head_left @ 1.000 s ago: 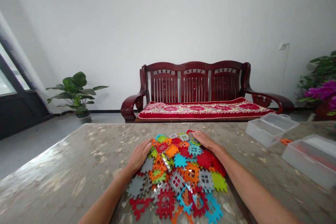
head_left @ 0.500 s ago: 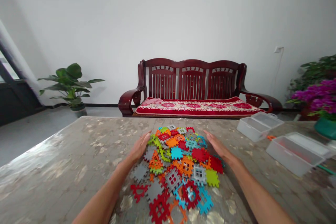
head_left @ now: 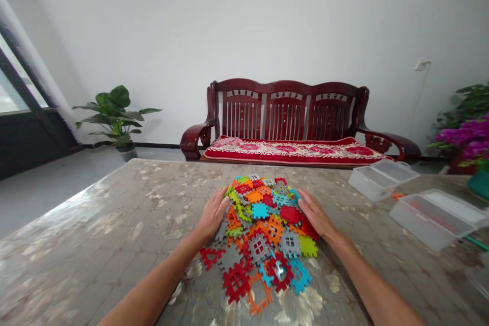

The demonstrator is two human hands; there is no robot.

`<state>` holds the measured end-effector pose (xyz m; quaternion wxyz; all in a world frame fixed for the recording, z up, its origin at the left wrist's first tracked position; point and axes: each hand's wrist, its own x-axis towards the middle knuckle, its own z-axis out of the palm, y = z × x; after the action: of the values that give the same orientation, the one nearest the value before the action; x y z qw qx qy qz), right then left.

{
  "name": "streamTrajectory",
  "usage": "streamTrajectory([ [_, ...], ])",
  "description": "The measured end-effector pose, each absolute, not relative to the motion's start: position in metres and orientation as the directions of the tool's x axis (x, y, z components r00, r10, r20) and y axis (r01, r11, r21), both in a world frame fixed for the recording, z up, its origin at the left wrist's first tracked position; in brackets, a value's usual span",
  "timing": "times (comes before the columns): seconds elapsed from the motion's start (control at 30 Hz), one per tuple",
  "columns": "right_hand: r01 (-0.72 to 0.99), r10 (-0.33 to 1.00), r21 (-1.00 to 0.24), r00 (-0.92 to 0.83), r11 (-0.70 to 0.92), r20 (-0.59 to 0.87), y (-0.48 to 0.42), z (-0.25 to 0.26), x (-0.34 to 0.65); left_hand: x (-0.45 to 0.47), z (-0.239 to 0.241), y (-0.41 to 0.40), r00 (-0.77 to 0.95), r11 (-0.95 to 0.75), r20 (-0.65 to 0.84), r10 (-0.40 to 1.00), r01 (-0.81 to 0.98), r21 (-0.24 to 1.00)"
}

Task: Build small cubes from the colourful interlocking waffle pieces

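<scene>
A heap of flat, notched plastic building tiles (head_left: pixel 263 229) in red, orange, blue, green and grey lies on the marbled table (head_left: pixel 126 234). My left hand (head_left: pixel 213 214) rests flat against the heap's left side, fingers stretched out. My right hand (head_left: pixel 315 215) lies flat against the right side, fingers together and extended. Neither hand holds a tile. A few tiles, red, orange and blue, spread loose at the near end of the heap.
Two clear plastic boxes (head_left: pixel 376 178) (head_left: pixel 435 216) stand on the table at the right, with a small orange piece (head_left: pixel 397 196) between them. Beyond the table are a dark wooden bench (head_left: pixel 290 122), a potted plant (head_left: pixel 118 114) and purple flowers (head_left: pixel 468 140).
Both hands slid down from the top of the heap to its sides, then pressed inward. The heap is narrower. The camera shifted slightly.
</scene>
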<state>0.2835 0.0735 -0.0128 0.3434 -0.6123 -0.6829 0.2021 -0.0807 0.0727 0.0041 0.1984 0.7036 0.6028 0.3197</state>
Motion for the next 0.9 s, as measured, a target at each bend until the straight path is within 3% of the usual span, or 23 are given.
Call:
streamTrajectory([
  [0.13, 0.747, 0.926, -0.575, -0.141, 0.332, 0.351, 0.02, 0.014, 0.273, -0.097, 0.004, 0.006, 0.283, -0.406, 0.296, 0.912, 0.723, 0.559],
  [0.33, 0.812, 0.944, -0.481, -0.288, 0.33, 0.163, -0.044, 0.021, 0.239, -0.08, -0.004, -0.057, 0.564, -0.626, 0.272, 0.78, 0.721, 0.298],
  [0.67, 0.891, 0.97, -0.385, -0.229, 0.241, 0.076, -0.043, 0.021, 0.216, -0.044, -0.027, -0.04, 0.536, -0.568, 0.189, 0.823, 0.762, 0.31],
  [0.9, 0.873, 0.974, -0.437, -0.224, 0.218, 0.038, -0.031, 0.03, 0.205, -0.031, -0.02, -0.032, 0.536, -0.566, 0.184, 0.824, 0.761, 0.317],
])
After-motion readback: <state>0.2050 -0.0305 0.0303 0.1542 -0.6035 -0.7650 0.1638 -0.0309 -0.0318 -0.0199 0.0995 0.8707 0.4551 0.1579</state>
